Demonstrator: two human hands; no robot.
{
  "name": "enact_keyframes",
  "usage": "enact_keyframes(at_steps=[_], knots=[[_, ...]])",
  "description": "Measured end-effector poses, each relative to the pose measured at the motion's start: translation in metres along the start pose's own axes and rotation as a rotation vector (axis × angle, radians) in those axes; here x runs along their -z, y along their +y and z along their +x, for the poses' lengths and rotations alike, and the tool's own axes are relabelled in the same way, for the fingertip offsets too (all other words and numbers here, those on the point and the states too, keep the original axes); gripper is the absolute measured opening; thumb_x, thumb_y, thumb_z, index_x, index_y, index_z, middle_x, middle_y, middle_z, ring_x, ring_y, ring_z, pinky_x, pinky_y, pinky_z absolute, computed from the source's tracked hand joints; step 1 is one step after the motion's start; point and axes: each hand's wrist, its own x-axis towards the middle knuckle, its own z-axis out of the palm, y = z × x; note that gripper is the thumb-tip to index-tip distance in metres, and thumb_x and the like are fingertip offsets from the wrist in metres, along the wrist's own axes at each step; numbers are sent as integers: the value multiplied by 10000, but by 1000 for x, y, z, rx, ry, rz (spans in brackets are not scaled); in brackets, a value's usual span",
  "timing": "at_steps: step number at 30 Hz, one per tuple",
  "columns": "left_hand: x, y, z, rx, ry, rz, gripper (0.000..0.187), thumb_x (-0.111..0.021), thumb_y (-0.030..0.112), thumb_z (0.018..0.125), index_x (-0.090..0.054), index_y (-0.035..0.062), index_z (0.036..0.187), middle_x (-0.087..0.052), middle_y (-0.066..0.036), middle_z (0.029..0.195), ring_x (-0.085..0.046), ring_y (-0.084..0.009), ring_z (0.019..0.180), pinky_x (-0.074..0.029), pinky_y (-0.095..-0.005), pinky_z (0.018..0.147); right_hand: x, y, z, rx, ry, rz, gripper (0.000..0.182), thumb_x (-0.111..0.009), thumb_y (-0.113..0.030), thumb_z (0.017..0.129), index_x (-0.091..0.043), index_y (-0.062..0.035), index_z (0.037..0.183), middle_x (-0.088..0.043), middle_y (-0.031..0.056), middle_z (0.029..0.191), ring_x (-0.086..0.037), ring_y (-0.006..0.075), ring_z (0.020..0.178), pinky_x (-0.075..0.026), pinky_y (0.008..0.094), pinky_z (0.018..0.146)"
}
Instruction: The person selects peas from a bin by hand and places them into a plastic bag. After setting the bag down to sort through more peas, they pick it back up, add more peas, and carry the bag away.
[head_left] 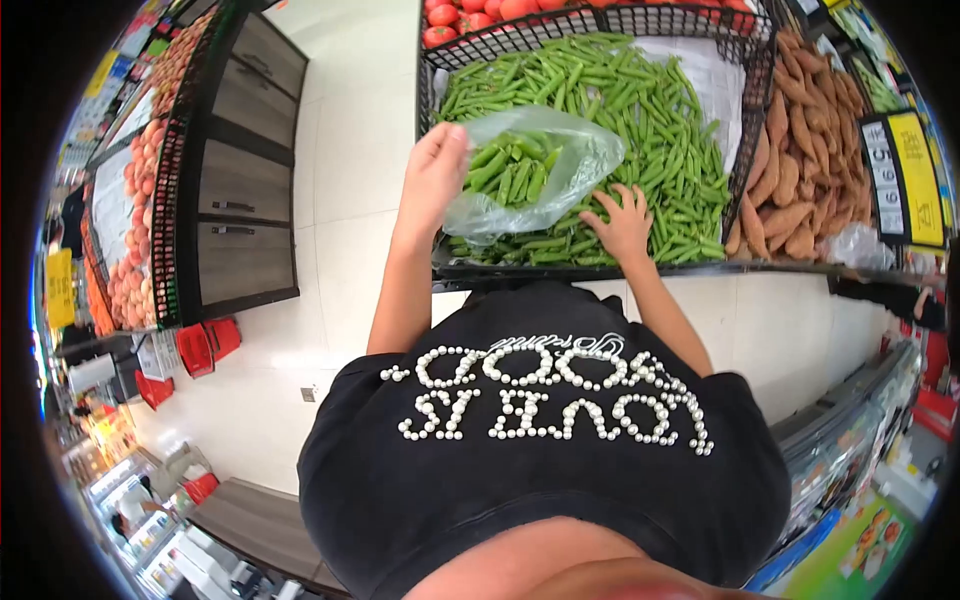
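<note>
My left hand [438, 168] is closed on the left rim of a clear plastic bag [585, 160], holding its mouth wide. Inside the bag lies a heap of green pea pods [515, 180]. To the right of the bag, my right hand [624, 225] rests palm down with its fingers spread on the loose pea pods [670, 150], and its fingertips are close to the bag's lower right edge. The loose pods fill a black mesh-sided bin [745, 110] in front of me. Whether a pod lies under my right palm is hidden.
Tomatoes [520, 10] lie beyond the bin's far edge. Sweet potatoes [800, 150] are piled to the right, near a yellow price sign [915, 165]. Across the aisle floor [345, 130] on the left stands a dark cabinet [245, 180] beside more produce. Red baskets [208, 345] sit at lower left.
</note>
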Motion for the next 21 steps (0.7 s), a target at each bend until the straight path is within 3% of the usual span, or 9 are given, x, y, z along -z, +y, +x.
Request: enact_keyframes(at_steps=[1,5,7,10,16,17,20,21], knots=[[-4,-3,0,42,14,-179,269,-480,271,1039,-521,116,823,-411,40,599,-324,-66,481,-255,-224,440,-3,2,1,-5,-6,41,486,-676,-585,802,-677,-272,1174,-492,64,1358,-331,381,1350,-300,673,985],[-3,-45,26,123,43,-622,264,-457,276,1043,-478,124,828,-323,45,561,-275,-76,453,-242,-237,422,-8,6,3,-11,71,134,390,-691,-558,805,-759,-232,1008,-558,48,1288,-342,375,1355,-223,711,1018],[0,-53,31,103,8,-661,270,-452,275,1045,-472,124,822,-318,44,563,-277,-76,462,-247,-237,430,-11,7,3,-6,143,143,319,-728,-503,792,-782,-203,885,-616,25,1201,-391,368,1330,-210,714,1028],[5,-59,38,97,-22,-675,273,-453,276,1045,-471,112,828,-324,34,576,-286,-85,478,-256,-255,450,-10,7,2,91,197,114,273,-765,-424,786,-759,-164,868,-630,24,1169,-426,373,1300,-225,709,1019],[8,-61,38,63,-24,-625,286,-460,290,1046,-462,110,823,-329,29,588,-286,-91,493,-266,-262,468,-5,12,5,59,521,261,221,-763,-249,807,-674,-70,901,-644,66,1120,-488,379,1233,-334,545,1031],[7,-61,37,52,-15,-615,289,-460,290,1046,-461,111,820,-332,29,589,-286,-92,494,-267,-262,469,-1,14,4,66,549,208,207,-751,-196,813,-665,-45,924,-649,95,1082,-514,379,1189,-383,468,1006],[-2,-60,31,-3,7,-525,296,-459,290,1048,-459,111,811,-347,30,593,-294,-89,495,-264,-258,467,6,11,2,-9,662,294,199,-749,-163,811,-670,-36,941,-658,101,1035,-538,358,1138,-418,451,964],[-6,-61,28,-27,18,-487,299,-458,289,1048,-459,111,809,-353,30,595,-297,-86,495,-262,-256,465,8,11,3,-17,703,285,227,-742,-150,824,-668,-17,992,-660,125,1003,-582,343,1039,-457,430,908]])
